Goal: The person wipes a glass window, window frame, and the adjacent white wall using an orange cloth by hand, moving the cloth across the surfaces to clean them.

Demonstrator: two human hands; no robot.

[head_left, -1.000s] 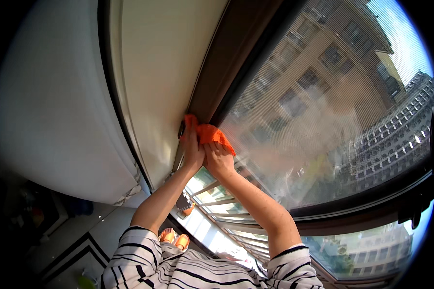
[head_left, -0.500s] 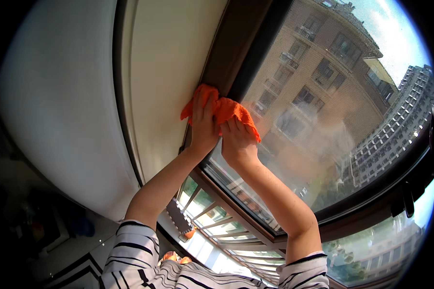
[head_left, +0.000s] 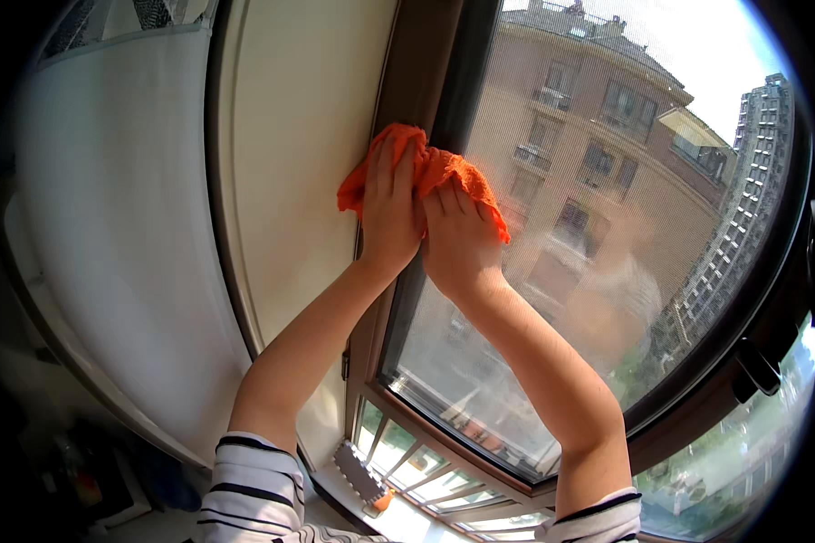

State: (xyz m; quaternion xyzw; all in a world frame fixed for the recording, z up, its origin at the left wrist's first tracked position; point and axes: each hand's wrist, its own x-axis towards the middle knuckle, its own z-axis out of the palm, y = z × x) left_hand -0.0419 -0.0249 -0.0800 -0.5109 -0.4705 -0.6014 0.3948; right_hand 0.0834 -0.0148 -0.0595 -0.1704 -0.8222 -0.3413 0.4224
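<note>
Brown building point(head_left: 589, 118), grey tower point(head_left: 759, 158), white panel point(head_left: 122, 181)

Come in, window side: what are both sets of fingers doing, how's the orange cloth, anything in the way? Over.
Left fingers and right fingers on orange cloth. Cloth bunched over brown window frame. No obstruction visible.

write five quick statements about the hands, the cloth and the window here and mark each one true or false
1. The left hand and right hand both touch the orange cloth. True.
2. The hands are spread far apart. False: they are side by side, close together.
3. A brown multi-storey building shows through the window. True.
4. The right hand is on the black window handle. False: it is on the cloth; the handle is farther right.
5. Striped sleeves reach the wrists. False: both forearms are bare.
</note>
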